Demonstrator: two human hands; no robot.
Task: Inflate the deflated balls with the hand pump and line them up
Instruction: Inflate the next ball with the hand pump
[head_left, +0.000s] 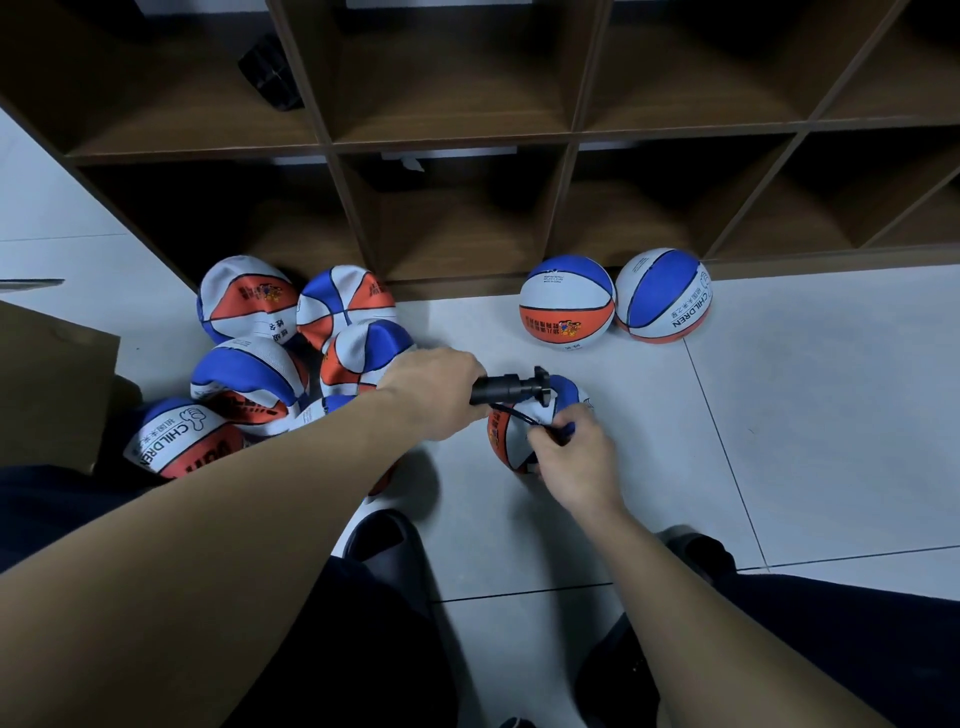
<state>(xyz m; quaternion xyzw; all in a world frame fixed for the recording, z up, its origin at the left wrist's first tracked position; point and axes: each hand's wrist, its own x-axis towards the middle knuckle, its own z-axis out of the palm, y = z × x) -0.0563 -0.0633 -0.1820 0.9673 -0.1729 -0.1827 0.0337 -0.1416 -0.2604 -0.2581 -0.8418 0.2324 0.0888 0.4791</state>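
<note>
My left hand (434, 392) grips one end of the black hand pump (511, 389), which lies level above the floor. Its thin black hose (514, 414) curves down to a blue, white and orange ball (506, 441) on the tiles. My right hand (571, 452) rests on that ball and pinches the hose end against it. Two round inflated balls (566, 304) (662, 296) stand side by side against the shelf base. A heap of several creased, flat balls (249, 358) lies to the left.
A dark wooden cubby shelf (467, 156) fills the back. A brown cardboard box (49, 384) sits at the left edge. My dark shoes (387, 535) (696, 553) stand on the pale floor tiles (831, 415) below the hands.
</note>
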